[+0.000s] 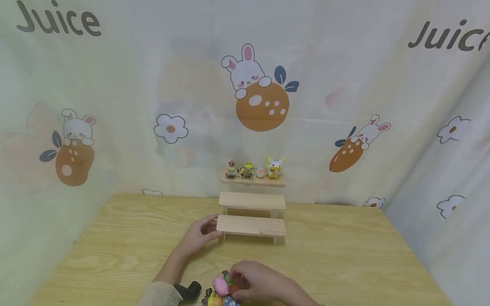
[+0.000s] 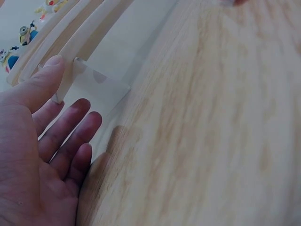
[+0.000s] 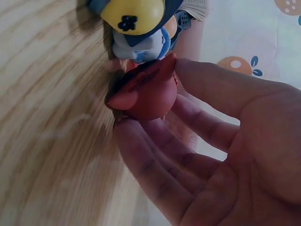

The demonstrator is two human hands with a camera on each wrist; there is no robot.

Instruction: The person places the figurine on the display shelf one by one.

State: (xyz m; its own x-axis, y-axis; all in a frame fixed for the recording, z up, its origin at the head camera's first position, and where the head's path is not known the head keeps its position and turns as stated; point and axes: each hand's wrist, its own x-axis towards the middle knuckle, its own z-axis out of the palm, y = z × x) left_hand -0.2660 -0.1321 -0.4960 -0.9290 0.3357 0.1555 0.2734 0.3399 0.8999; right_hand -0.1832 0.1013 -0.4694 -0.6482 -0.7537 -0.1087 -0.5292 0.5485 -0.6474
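Note:
At the left end of the lowest board of a three-step wooden display shelf [image 1: 250, 225] is my left hand [image 1: 195, 238]. Its thumb lies on the board's end, and the index finger reaches behind; the other fingers are bent loosely below, beside a clear support [image 2: 96, 87]. Near the front of the table, my right hand [image 1: 262, 280] grips a small red figurine [image 3: 153, 96] between thumb and fingers. Close against it are a pink figurine [image 1: 220, 285], a blue-and-white one [image 3: 141, 47] and a yellow-topped one [image 3: 134, 16].
Several small figurines [image 1: 248, 171] stand in a row on the top board. A black curved object [image 1: 190, 291] lies by my left sleeve [image 1: 160, 294]. Behind the wooden table [image 1: 337, 250] hangs a printed curtain [image 1: 206, 63].

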